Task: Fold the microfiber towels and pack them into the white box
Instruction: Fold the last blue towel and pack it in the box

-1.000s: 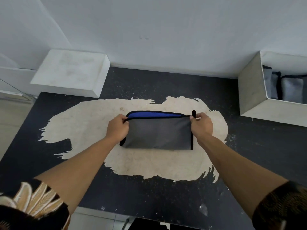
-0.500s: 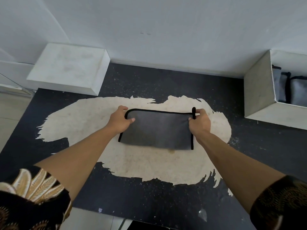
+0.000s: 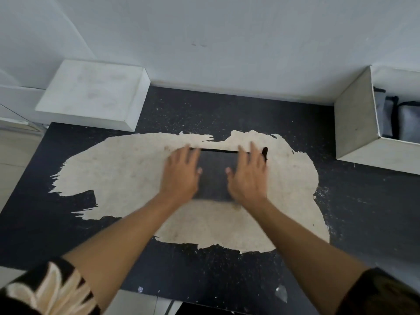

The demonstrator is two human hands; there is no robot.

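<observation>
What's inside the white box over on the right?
Folded grey towels with black edges stand side by side inside the white box. Its front wall hides their bottoms, and the picture's edge cuts the rest off.

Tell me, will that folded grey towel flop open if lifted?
Probably floppy: the folded dark grey microfiber towel with black edging lies flat under the open left hand and right hand, like soft cloth. Likely light, being thin. It should not roll, lying flat on the worn beige patch.

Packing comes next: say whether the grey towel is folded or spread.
Folded: the grey towel lies as a compact rectangle under the flat left hand and right hand.
</observation>
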